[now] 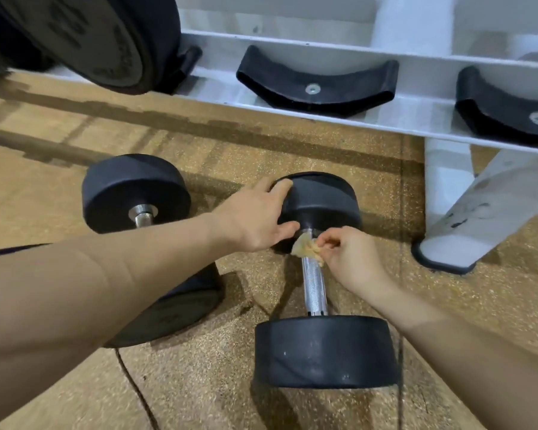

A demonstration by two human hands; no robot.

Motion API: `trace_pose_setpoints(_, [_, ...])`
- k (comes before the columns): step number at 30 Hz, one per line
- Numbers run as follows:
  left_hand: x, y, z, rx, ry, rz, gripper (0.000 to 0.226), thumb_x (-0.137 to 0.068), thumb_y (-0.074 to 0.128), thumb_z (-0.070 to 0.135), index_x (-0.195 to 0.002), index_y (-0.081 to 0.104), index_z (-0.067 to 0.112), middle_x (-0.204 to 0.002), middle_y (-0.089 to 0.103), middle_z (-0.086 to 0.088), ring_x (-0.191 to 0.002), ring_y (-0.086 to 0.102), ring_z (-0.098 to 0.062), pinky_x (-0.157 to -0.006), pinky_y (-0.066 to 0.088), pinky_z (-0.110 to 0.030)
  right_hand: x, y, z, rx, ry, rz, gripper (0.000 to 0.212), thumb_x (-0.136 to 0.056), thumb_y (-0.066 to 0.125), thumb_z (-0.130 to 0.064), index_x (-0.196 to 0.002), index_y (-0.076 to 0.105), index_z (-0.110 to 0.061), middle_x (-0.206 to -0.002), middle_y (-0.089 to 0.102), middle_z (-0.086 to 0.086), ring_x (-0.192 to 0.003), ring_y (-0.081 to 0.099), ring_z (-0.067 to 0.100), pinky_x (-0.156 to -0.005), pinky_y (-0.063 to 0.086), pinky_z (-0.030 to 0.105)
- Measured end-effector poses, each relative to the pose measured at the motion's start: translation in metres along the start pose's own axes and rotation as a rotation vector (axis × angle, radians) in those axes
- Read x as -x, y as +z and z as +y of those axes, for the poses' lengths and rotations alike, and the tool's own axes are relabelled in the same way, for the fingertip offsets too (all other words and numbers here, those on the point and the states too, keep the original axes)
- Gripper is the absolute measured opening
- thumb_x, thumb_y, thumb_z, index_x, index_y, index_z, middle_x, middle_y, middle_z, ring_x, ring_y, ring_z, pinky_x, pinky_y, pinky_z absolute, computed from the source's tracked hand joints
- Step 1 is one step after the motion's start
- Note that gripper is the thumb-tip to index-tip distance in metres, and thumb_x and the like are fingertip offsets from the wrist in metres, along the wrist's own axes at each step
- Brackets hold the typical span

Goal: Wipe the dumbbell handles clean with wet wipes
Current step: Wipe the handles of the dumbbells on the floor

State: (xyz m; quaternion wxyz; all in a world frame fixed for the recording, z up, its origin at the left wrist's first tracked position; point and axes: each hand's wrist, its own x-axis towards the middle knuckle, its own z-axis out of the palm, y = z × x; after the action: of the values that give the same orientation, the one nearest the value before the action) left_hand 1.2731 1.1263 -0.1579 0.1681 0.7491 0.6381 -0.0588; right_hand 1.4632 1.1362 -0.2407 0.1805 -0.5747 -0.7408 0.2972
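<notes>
A black dumbbell (323, 352) lies on the floor in the middle, its chrome handle (314, 287) running away from me. My right hand (345, 256) pinches a crumpled, soiled wet wipe (305, 248) against the far end of that handle. My left hand (258, 215) rests with spread fingers on the dumbbell's far head (323, 197). A second black dumbbell (137, 190) lies to the left, its near head and most of its handle hidden under my left forearm.
A white dumbbell rack (416, 97) with black cradles (317, 85) runs along the back and right; its foot (448, 243) stands on the speckled tan floor just right of the dumbbell. Large black weights (106, 41) sit at the top left.
</notes>
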Motion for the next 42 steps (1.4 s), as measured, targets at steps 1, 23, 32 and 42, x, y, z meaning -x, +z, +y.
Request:
trace_pose_setpoints(1, [0.002, 0.003, 0.002, 0.028, 0.014, -0.017, 0.083, -0.092, 0.045, 0.062, -0.154, 0.007, 0.023, -0.159, 0.018, -0.014, -0.137, 0.034, -0.037, -0.112, 0.033, -0.044, 0.004, 0.006, 0.001, 0.056, -0.018, -0.051, 0.021, -0.082, 0.061, -0.003, -0.079, 0.07, -0.022, -0.075, 0.063, -0.004, -0.07, 0.058, 0.017, -0.069, 0.046, 0.026])
trace_pose_setpoints(23, [0.024, 0.02, -0.033, 0.227, -0.236, 0.061, 0.052, -0.096, 0.038, 0.058, -0.124, 0.028, 0.016, -0.095, 0.057, -0.005, -0.085, 0.06, -0.026, -0.076, 0.045, -0.038, 0.005, 0.038, -0.042, -0.141, 0.023, -0.031, 0.023, -0.082, 0.058, 0.001, -0.073, 0.07, -0.016, -0.068, 0.064, -0.01, -0.068, 0.061, 0.008, -0.065, 0.047, 0.017])
trace_pose_setpoints(32, [0.028, 0.028, -0.047, 0.292, -0.309, 0.082, 0.047, -0.097, 0.043, 0.054, -0.116, 0.025, 0.015, -0.086, 0.052, -0.001, -0.077, 0.055, -0.022, -0.069, 0.038, -0.034, 0.004, 0.035, -0.056, -0.429, 0.281, -0.323, 0.017, -0.075, 0.079, -0.026, -0.066, 0.075, -0.012, -0.059, 0.066, 0.004, -0.051, 0.054, 0.014, -0.056, 0.048, 0.029])
trace_pose_setpoints(42, [0.054, 0.033, -0.055, 0.334, -0.233, -0.033, 0.094, -0.081, 0.066, 0.059, -0.145, 0.02, 0.007, -0.145, 0.043, -0.012, -0.126, 0.048, -0.027, -0.103, 0.04, -0.038, 0.008, 0.051, -0.049, -0.29, 0.179, -0.262, 0.028, -0.072, 0.079, -0.002, -0.053, 0.068, -0.02, -0.054, 0.066, -0.005, -0.051, 0.059, 0.011, -0.059, 0.053, 0.03])
